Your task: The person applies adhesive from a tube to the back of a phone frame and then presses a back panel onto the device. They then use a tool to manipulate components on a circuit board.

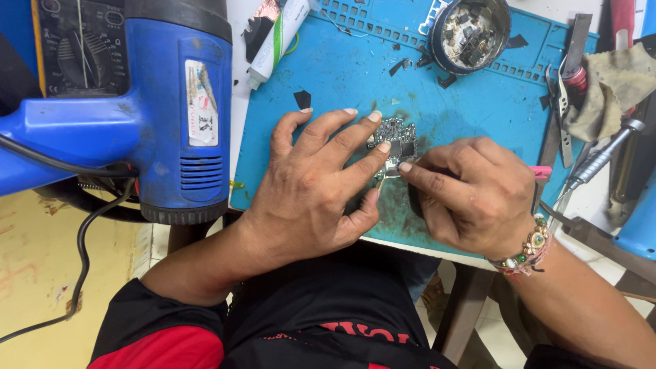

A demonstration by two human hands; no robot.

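Both hands meet mid-mat: the left hand [311,184] pins a small circuit board [396,137] under spread fingertips, while the right hand [471,195] is curled shut, pinching its near edge. A blue heat gun [164,102] crowds the left, with a glue tube [277,37], a parts tin [471,31] and tweezers [562,113] along the blue mat [342,75], whose far middle lies fairly open.

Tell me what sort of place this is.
Most likely a small electronics repair bench. The left hand and right hand work on a small circuit board over a blue repair mat, with a blue heat gun alongside.
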